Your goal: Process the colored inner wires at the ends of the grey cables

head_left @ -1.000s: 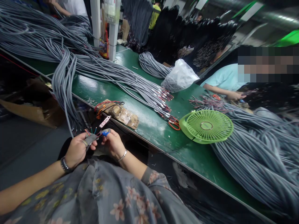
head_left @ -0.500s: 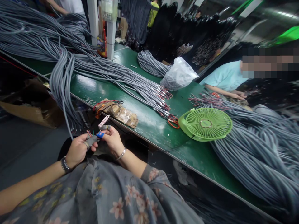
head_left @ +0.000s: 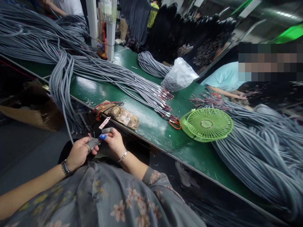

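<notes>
In front of my body my left hand (head_left: 80, 153) is closed round the end of a grey cable, most of it hidden by the fingers. Thin coloured wires (head_left: 91, 135) fan out above its wrapped thumb. My right hand (head_left: 115, 142) pinches the wire ends beside it, with blue tape on the thumb and a grey wrap on the index finger. The two hands are almost touching. Just above them, a pale pink strip with dark holes (head_left: 104, 123) sticks out at the table edge. A bundle of grey cables (head_left: 62, 74) hangs over that edge to the left.
Along the green table (head_left: 151, 134) lie long grey cables with stripped ends (head_left: 139, 90), a taped brown block (head_left: 125, 116), a green fan (head_left: 206, 124) and a clear plastic bag (head_left: 181, 75). A cardboard box (head_left: 30, 115) stands below left. A co-worker (head_left: 222, 77) sits across at right.
My right hand has drawn very slightly away from my left, showing a little more wire between them. The view has shifted slightly; other things stay in place.
</notes>
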A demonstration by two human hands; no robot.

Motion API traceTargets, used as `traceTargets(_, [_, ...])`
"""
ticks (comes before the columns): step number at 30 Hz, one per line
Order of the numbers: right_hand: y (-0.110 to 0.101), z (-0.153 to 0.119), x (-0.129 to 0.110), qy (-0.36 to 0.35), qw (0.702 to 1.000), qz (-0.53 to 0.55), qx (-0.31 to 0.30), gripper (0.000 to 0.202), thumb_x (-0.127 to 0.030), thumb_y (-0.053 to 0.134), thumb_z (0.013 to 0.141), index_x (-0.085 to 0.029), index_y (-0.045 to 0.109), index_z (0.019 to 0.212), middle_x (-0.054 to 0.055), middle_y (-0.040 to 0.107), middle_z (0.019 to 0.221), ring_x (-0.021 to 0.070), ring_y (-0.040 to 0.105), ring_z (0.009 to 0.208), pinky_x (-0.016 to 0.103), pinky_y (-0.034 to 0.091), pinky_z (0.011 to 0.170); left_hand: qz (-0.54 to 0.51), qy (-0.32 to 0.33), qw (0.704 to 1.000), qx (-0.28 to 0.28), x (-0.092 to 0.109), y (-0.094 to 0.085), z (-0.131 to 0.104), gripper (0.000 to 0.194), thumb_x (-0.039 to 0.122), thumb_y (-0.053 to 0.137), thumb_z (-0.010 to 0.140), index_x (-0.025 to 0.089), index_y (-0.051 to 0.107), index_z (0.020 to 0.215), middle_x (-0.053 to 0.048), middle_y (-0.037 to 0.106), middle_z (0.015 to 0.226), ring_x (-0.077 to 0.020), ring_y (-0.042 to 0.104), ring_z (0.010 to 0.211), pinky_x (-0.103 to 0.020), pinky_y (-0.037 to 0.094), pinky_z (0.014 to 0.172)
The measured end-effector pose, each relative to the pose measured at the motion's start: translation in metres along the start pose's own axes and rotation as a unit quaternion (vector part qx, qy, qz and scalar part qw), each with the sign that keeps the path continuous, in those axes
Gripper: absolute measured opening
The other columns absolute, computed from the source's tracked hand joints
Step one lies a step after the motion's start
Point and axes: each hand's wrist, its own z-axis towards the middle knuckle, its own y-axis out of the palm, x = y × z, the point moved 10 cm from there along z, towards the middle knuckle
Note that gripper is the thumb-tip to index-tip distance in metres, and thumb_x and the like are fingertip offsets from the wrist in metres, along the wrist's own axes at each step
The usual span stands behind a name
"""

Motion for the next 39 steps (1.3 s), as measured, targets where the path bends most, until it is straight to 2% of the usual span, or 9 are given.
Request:
traceTargets(5, [0.004, 0.003, -0.005, -0.006, 1.000, -0.014, -0.012, 0.054, -0.038, 0.111, 0.051, -0.025, 0.067, 0.079, -0.006, 0.074, 0.066, 0.0152, 0.069, 0.060, 0.030, 0.060, 0.067, 0.053, -0.004, 0.997, -0.060, -0.001, 0.010, -0.004, 0.020, 0.042, 0.084, 0.062, 0.026, 0.075, 0.055, -0.006, 0.075, 0.053, -0.0204, 0.064, 0.047, -0.031, 0.053, 0.053])
traceTargets(8, [-0.001, 0.004, -0.004, 0.005, 1.000, 0.002, 0.004, 0.052, -0.037, 0.110, 0.052, -0.024, 0.068, 0.079, -0.006, 0.074, 0.066, 0.0126, 0.067, 0.060, 0.026, 0.057, 0.065, 0.049, -0.003, 0.998, -0.048, 0.000, 0.009, -0.004, 0.023, 0.046, 0.085, 0.062, 0.026, 0.076, 0.056, -0.006, 0.075, 0.055, -0.0200, 0.063, 0.046, -0.032, 0.053, 0.053])
traceTargets(10, [-0.005, 0.004, -0.002, 0.018, 1.000, 0.011, 0.014, 0.048, -0.039, 0.108, 0.057, -0.023, 0.069, 0.080, -0.005, 0.075, 0.067, 0.0124, 0.066, 0.061, 0.024, 0.055, 0.062, 0.041, -0.004, 0.999, -0.030, 0.001, 0.006, -0.004, 0.027, 0.049, 0.086, 0.061, 0.025, 0.075, 0.057, -0.006, 0.075, 0.055, -0.0190, 0.062, 0.046, -0.031, 0.052, 0.052])
traceTargets(13, [-0.003, 0.002, 0.002, 0.042, 0.999, 0.000, -0.016, 0.045, -0.042, 0.106, 0.065, -0.022, 0.071, 0.084, -0.001, 0.080, 0.074, 0.0140, 0.069, 0.065, 0.024, 0.054, 0.061, 0.038, -0.002, 0.999, -0.023, 0.001, 0.006, -0.003, 0.032, 0.052, 0.088, 0.061, 0.025, 0.074, 0.057, -0.006, 0.075, 0.056, -0.0182, 0.062, 0.047, -0.031, 0.052, 0.053])
traceTargets(16, [0.004, 0.000, 0.006, 0.058, 0.996, -0.010, -0.060, 0.054, -0.040, 0.111, 0.056, -0.021, 0.072, 0.088, 0.000, 0.083, 0.078, 0.0149, 0.072, 0.066, 0.027, 0.057, 0.065, 0.037, -0.005, 0.999, -0.024, 0.001, 0.006, -0.002, 0.030, 0.051, 0.087, 0.060, 0.024, 0.075, 0.058, -0.006, 0.074, 0.056, -0.0178, 0.062, 0.047, -0.030, 0.052, 0.053])
traceTargets(20, [0.005, 0.001, 0.009, 0.057, 0.996, -0.012, -0.064, 0.059, -0.039, 0.113, 0.048, -0.021, 0.071, 0.084, -0.004, 0.078, 0.072, 0.0132, 0.069, 0.061, 0.027, 0.058, 0.067, 0.032, -0.021, 0.999, -0.020, 0.001, 0.006, -0.003, 0.025, 0.048, 0.083, 0.057, 0.024, 0.075, 0.058, -0.004, 0.075, 0.055, -0.0169, 0.061, 0.046, -0.030, 0.051, 0.052])
traceTargets(28, [0.003, 0.003, 0.008, 0.035, 0.997, -0.039, -0.049, 0.053, -0.039, 0.111, 0.053, -0.022, 0.070, 0.083, -0.005, 0.074, 0.066, 0.0151, 0.071, 0.061, 0.029, 0.059, 0.066, 0.055, 0.004, 0.998, -0.003, 0.003, 0.000, -0.003, 0.026, 0.050, 0.080, 0.061, 0.025, 0.073, 0.057, -0.005, 0.077, 0.058, -0.0181, 0.065, 0.049, -0.031, 0.054, 0.057])
traceTargets(34, [0.010, 0.001, -0.003, -0.014, 0.996, -0.064, -0.054, 0.050, -0.039, 0.109, 0.057, -0.024, 0.067, 0.080, -0.008, 0.071, 0.064, 0.0132, 0.068, 0.058, 0.027, 0.058, 0.063, 0.084, 0.005, 0.994, -0.075, -0.001, 0.011, -0.003, 0.024, 0.046, 0.080, 0.063, 0.025, 0.072, 0.055, -0.003, 0.074, 0.054, -0.0182, 0.062, 0.049, -0.032, 0.053, 0.058])
traceTargets(39, [0.004, 0.004, 0.005, 0.011, 0.999, -0.046, -0.024, 0.051, -0.036, 0.111, 0.056, -0.022, 0.068, 0.079, -0.005, 0.073, 0.065, 0.0142, 0.069, 0.058, 0.028, 0.059, 0.064, 0.035, -0.014, 0.999, -0.035, -0.003, 0.006, -0.003, 0.031, 0.052, 0.087, 0.060, 0.024, 0.075, 0.062, -0.002, 0.073, 0.054, -0.0167, 0.060, 0.047, -0.030, 0.050, 0.053])
